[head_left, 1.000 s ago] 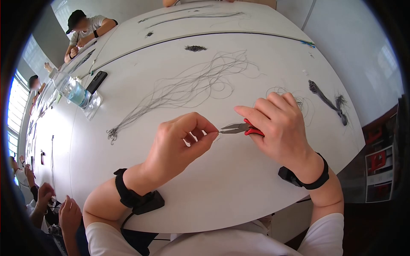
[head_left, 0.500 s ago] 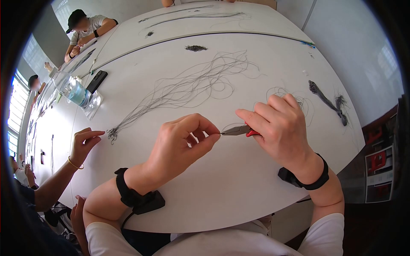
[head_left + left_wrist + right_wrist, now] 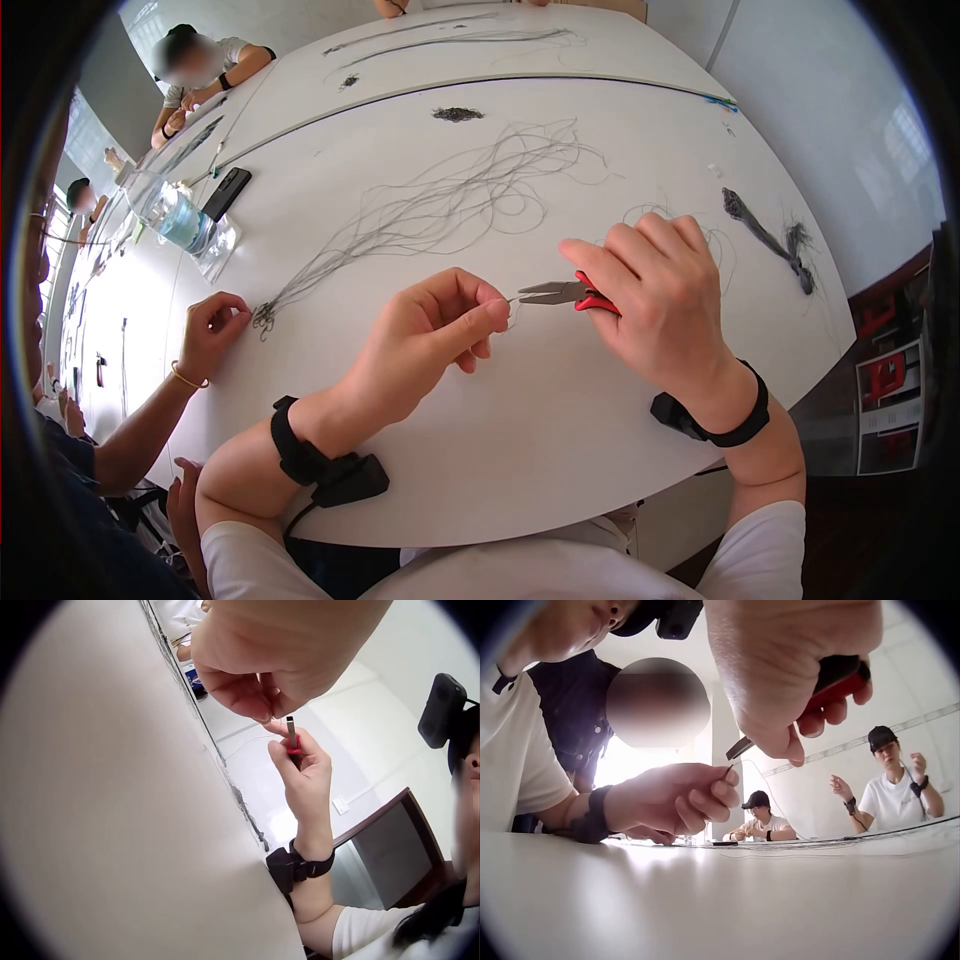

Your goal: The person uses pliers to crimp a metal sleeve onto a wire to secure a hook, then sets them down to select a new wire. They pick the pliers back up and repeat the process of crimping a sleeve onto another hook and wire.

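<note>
Between thumb and forefinger, my left hand point(image 3: 425, 335) pinches a short thin wire point(image 3: 514, 300) in the head view. My right hand point(image 3: 660, 300) grips red-handled pliers point(image 3: 553, 292) with the fingers curled round the handles. Their jaws point left at the wire, slightly parted, just off the left fingertips. From the left wrist view, the pliers point(image 3: 292, 733) stand upright in the right hand point(image 3: 309, 772), close under the left fingers. A fine dark strand point(image 3: 759, 775) curves down by the plier tip in the right wrist view. The palm hides most of the handles.
A long spread of thin wires point(image 3: 430, 205) lies beyond my hands, another person's hand point(image 3: 213, 335) at its looped end. A dark tied bundle point(image 3: 760, 235) lies right, a dark clump point(image 3: 458, 114) farther back. A water bottle point(image 3: 175, 215) and phone point(image 3: 227, 193) stand left.
The plier tip has drawn back a little from my left fingertips and its jaws have parted. My left hand has turned, thumb straighter. Another person's hand has come in from the left.
</note>
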{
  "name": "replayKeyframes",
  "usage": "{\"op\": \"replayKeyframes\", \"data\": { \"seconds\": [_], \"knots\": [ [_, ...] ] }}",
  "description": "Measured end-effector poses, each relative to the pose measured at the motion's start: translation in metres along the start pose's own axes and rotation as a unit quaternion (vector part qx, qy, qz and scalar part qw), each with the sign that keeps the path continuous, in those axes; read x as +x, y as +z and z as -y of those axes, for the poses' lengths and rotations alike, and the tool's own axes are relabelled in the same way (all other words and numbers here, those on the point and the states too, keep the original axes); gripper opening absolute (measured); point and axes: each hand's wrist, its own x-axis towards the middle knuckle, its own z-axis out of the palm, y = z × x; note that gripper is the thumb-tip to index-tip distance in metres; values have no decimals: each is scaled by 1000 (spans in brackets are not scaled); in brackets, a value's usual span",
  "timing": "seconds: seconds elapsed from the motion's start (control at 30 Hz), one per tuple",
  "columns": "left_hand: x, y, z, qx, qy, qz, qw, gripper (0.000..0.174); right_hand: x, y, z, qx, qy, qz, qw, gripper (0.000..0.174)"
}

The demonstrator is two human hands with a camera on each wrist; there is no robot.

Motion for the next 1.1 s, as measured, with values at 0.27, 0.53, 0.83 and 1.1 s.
{"op": "replayKeyframes", "data": {
  "seconds": [0.27,0.53,0.83,1.1],
  "knots": [
    [-3,6,1,-126,-93,29,987,14,0,2,1,-19,-5,-13,1000,19],
    [-1,-1,11,-186,-88,60,977,16,-1,1,1,-14,-5,-3,1000,17],
    [-1,2,12,-196,-89,57,975,17,-1,2,2,-16,-9,-4,1000,14],
    [-3,11,5,-176,-98,31,979,17,-3,4,0,-29,-17,-13,999,8]
  ]
}}
